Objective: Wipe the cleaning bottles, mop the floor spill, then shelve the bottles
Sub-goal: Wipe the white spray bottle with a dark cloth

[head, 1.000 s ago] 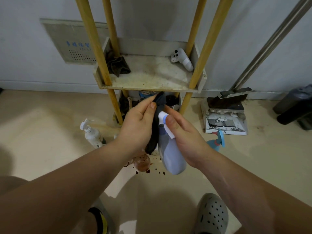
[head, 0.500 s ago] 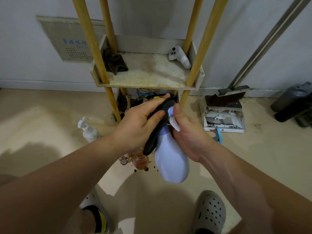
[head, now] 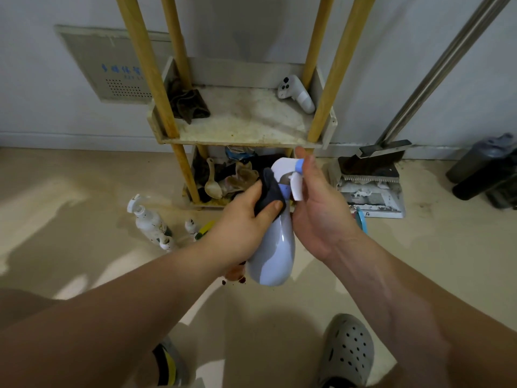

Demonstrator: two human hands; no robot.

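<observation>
A pale blue spray bottle (head: pixel 272 256) with a white trigger head hangs in front of me above the floor. My right hand (head: pixel 321 211) grips its head and trigger. My left hand (head: pixel 240 228) presses a dark cloth (head: pixel 268 191) against the bottle's neck. Under the bottle a brown spill (head: pixel 235 275) with dark drops marks the floor. A white pump bottle (head: pixel 148 219) and two small bottles (head: pixel 179 236) stand on the floor to the left. The stained middle shelf (head: pixel 240 121) of a wooden-post rack is straight ahead.
A brown rag (head: pixel 187 105) and a white controller (head: pixel 296 93) lie on the shelf. The lower shelf holds a spoon and clutter. A dustpan (head: pixel 369 189) with a metal handle stands right of the rack, dark containers (head: pixel 486 172) further right. My feet are below.
The bottle has been turned more upright and its head raised. My left hand has slid the cloth down from the trigger head to the neck. More small floor bottles show at left.
</observation>
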